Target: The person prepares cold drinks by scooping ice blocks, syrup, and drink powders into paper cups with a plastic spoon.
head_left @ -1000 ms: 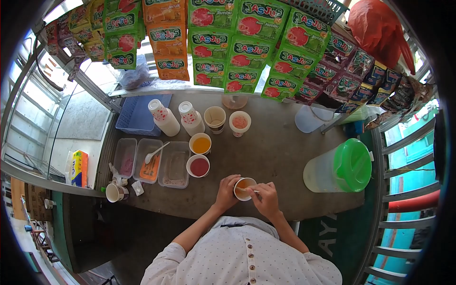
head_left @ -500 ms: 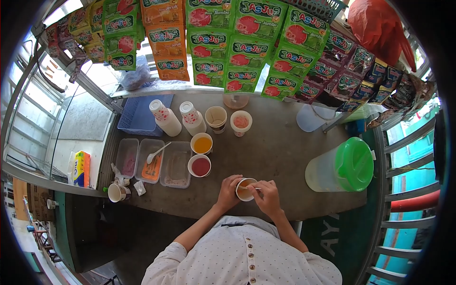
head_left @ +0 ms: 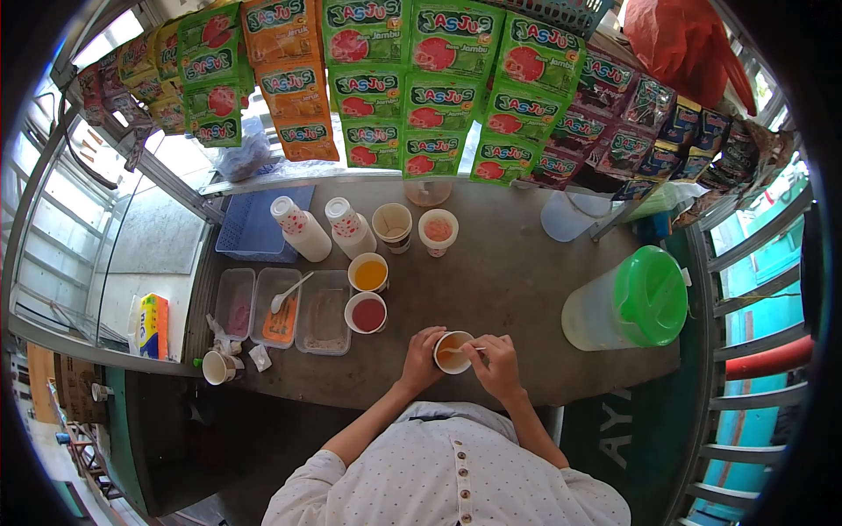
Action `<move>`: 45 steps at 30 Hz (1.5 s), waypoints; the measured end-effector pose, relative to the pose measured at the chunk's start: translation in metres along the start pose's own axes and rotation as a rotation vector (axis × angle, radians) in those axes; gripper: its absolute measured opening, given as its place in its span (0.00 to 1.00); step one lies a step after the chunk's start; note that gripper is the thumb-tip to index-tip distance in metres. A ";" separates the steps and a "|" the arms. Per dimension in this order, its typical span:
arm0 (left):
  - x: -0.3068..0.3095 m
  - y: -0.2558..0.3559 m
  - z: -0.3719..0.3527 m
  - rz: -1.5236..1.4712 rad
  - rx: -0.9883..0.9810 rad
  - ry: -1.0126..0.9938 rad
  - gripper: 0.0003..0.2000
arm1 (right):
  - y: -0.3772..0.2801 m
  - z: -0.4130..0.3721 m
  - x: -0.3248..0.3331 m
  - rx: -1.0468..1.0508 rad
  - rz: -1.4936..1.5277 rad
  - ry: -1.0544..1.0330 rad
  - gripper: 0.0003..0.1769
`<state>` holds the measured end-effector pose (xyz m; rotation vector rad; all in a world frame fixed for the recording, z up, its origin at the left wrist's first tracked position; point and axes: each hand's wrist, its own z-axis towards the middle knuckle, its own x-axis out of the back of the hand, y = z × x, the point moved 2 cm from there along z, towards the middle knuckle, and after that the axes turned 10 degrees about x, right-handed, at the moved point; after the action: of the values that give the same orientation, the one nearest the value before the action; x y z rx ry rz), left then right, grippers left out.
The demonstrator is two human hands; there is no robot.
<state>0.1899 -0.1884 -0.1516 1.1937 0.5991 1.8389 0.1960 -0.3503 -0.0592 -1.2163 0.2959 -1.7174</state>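
A paper cup [head_left: 453,351] of light orange-brown liquid stands near the front edge of the table. My left hand [head_left: 422,358] is wrapped round its left side. At its right, my right hand [head_left: 496,361] pinches the handle of a white spoon [head_left: 469,350], whose other end is down in the liquid. Left of and behind them stand a cup of dark red liquid [head_left: 366,313] and a cup of orange liquid [head_left: 368,273]. Farther back are a cup with pink contents [head_left: 438,230] and an empty-looking cup [head_left: 392,227].
Two cup stacks [head_left: 301,231] stand by a blue basket [head_left: 254,230]. Plastic tubs [head_left: 323,313] of powder are at left, near a tilted cup [head_left: 222,367]. A green-lidded jug [head_left: 623,302] stands at right. Drink sachets [head_left: 368,83] hang along the back.
The view has shifted slightly, so the hanging sachets and table items sit a little differently in the frame. My hands keep hold of the cup and spoon.
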 end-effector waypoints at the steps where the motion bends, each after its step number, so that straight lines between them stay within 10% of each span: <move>1: 0.000 0.000 0.000 0.004 0.006 -0.004 0.36 | 0.000 0.000 -0.001 -0.001 0.004 -0.001 0.08; 45: 0.003 0.004 0.000 0.065 0.011 0.055 0.34 | 0.003 0.009 0.002 0.003 -0.008 -0.011 0.08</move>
<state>0.1875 -0.1884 -0.1473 1.1850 0.6080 1.9310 0.2048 -0.3506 -0.0554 -1.2259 0.2819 -1.7174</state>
